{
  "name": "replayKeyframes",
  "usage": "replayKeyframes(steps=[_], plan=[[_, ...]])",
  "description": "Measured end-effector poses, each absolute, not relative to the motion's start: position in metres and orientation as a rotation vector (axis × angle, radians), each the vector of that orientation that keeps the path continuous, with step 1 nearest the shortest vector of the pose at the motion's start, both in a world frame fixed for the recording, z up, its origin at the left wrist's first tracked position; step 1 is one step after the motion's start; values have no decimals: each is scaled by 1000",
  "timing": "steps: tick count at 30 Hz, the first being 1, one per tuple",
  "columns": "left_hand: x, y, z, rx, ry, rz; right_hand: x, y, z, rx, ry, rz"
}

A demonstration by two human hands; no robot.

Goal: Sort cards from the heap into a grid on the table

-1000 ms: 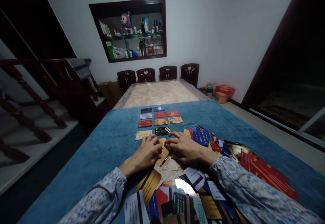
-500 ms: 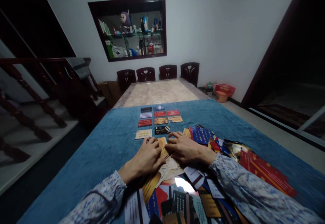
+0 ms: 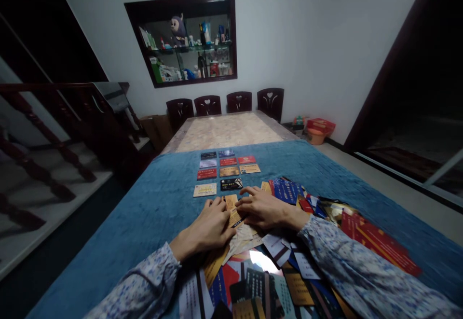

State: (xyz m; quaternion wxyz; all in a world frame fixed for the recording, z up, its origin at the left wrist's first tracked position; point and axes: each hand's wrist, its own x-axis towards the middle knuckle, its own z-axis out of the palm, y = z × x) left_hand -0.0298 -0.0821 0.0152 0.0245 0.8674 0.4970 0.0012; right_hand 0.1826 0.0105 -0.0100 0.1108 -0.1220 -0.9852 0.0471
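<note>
A gold card point(image 3: 233, 205) with printed lines and a dark strip lies between my two hands. My left hand point(image 3: 211, 222) is curled along its left edge, fingertips down near the cloth and thumb by its lower end. From the other side, the curled fingers of my right hand point(image 3: 264, 208) press on its right edge. Under and in front of my hands spreads a loose heap of cards point(image 3: 260, 290), some white with magnetic stripes. Just beyond my fingers lie a black VIP card point(image 3: 231, 184) and a cream card point(image 3: 205, 190). My palms hide part of the heap.
More cards lie in rough rows farther out, such as a red card point(image 3: 207, 173) and a tan card point(image 3: 250, 169). Blue cards point(image 3: 287, 191) and red printed cards point(image 3: 376, 242) pile up on the right. A blue cloth point(image 3: 152, 213) covers the table's near part.
Both hands stay almost where they were around the gold card. The view has shifted very slightly; the card rows look the same.
</note>
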Motion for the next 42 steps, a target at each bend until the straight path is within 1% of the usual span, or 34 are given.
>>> replayKeyframes(steps=[6, 13, 19, 24, 32, 37, 42], plan=[[-23, -83, 16, 2711, 1570, -47, 181, 8, -8, -369, -2896, 131], [-23, -82, 8, 2833, 1531, 24, 183, 8, -8, -314, -2859, 122], [-26, -80, 11, 2861, 1491, -61, 183, 7, -7, -245, -2842, 125], [-27, -78, 15, 2829, 1503, -101, 180, 13, -15, -299, -2796, 48], [-32, -77, 26, 2723, 1498, -3, 180, 17, -21, -371, -2716, -42], [-40, -71, 21, 2741, 1512, 46, 180, 19, -25, -428, -2694, -20], [-47, -67, 16, 2707, 1472, 184, 181, 21, -29, -474, -2688, -21]])
